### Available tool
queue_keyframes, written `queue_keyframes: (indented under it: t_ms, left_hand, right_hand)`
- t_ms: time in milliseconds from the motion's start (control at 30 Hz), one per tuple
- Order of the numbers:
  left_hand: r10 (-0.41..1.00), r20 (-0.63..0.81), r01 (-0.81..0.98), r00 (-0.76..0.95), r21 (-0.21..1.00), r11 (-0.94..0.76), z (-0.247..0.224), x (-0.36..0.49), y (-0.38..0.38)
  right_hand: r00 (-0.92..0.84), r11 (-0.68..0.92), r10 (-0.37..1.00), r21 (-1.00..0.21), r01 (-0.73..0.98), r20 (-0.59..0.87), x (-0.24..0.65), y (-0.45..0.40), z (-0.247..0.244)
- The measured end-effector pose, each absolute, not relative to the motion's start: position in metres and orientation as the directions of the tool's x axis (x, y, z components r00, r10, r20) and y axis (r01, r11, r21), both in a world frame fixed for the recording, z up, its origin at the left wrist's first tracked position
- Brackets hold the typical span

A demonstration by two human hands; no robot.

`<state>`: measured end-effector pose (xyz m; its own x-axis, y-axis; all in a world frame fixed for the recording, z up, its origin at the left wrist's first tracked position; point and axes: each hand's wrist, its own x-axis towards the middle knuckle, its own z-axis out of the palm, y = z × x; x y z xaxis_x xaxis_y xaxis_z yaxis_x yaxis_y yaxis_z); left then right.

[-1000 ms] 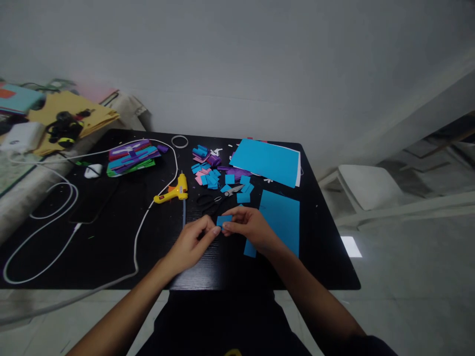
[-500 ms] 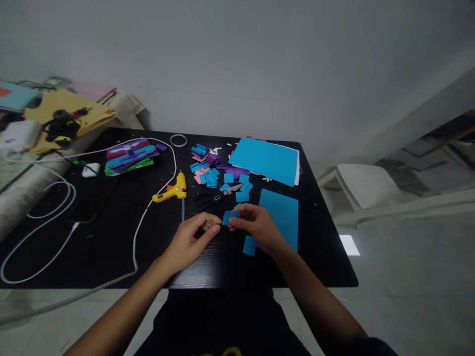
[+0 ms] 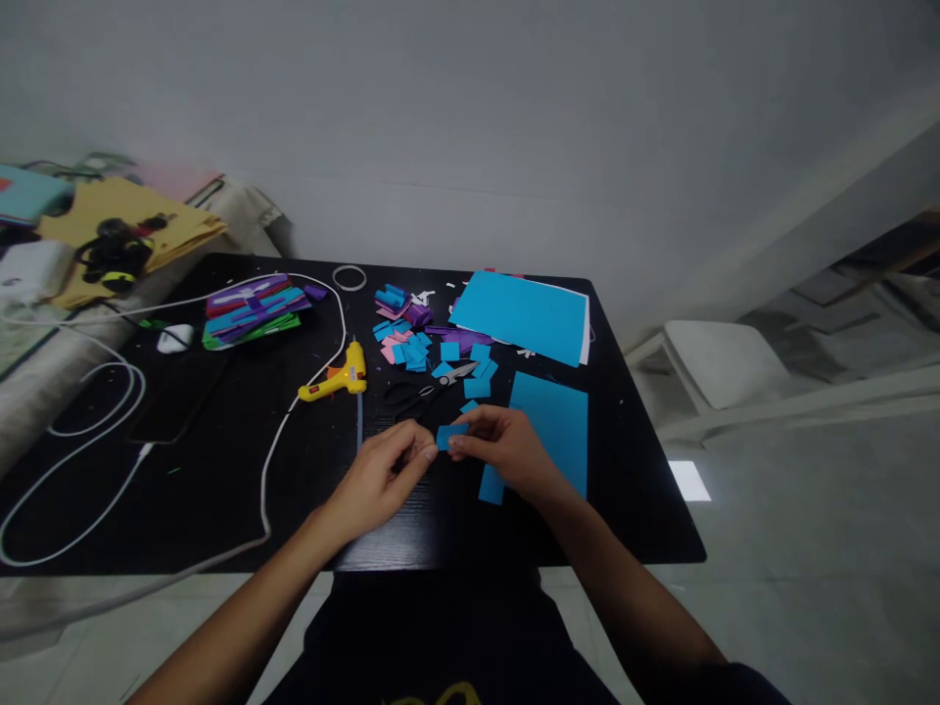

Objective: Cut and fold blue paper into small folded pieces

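Note:
My right hand (image 3: 510,448) pinches a small blue paper piece (image 3: 449,435) between thumb and fingers. At the left edge of that piece is my left hand (image 3: 386,475), its thumb and fingers drawn together; whether they grip the paper is too small to tell. Black-handled scissors (image 3: 415,397) lie open just beyond the hands. Several blue squares (image 3: 477,388) are scattered around the blades. Under and beside my right forearm rests a blue sheet (image 3: 558,431), with a blue strip (image 3: 492,486) at its left.
A yellow glue gun (image 3: 342,374) with a cable lies left of the scissors. Behind are pink and blue paper pieces (image 3: 403,350) and a large blue sheet (image 3: 521,315). Farther left are bundled coloured strips (image 3: 254,311), a white case (image 3: 174,339) and a phone (image 3: 172,401).
The fingertips of my left hand have come up against the left edge of the small blue piece, closing the gap. The piece has tilted slightly in my right hand.

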<state>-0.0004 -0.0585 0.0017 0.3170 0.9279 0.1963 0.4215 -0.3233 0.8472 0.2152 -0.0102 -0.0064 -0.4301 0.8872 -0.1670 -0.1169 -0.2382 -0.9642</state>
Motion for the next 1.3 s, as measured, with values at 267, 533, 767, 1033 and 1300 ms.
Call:
queue_keyframes:
  t_ms: [267,533,767,1033,1300]
  left_hand:
    - [0.965,0.200,0.454,0.170,0.853,-0.257,0.005,-0.015,-0.056]
    - [0.968,0.224,0.475,0.108,0.844,-0.249,0.002,0.002,-0.049]
    - [0.994,0.078,0.410,0.070,0.907,-0.100,0.000,0.006,-0.045]
    - [0.955,-0.160,0.046,0.249,0.987,0.153,0.001,0.016,-0.048]
    - [0.987,-0.085,0.167,0.135,0.984,0.062,-0.006,0.014,-0.049]
  right_hand:
    - [-0.275,-0.271,0.934,-0.955,-0.124,-0.229,0.241,0.003,-0.013]
    - [-0.366,-0.329,0.900,-0.921,-0.209,-0.238,0.217,-0.009,-0.010]
    - [-0.370,-0.124,0.926,-0.985,-0.120,-0.071,0.221,-0.013,-0.002]
    - [-0.385,0.062,0.920,-0.997,-0.049,0.076,0.220,-0.016,-0.010]
    - [-0.353,-0.112,0.932,-0.991,-0.073,-0.080,0.220,-0.016,-0.005]
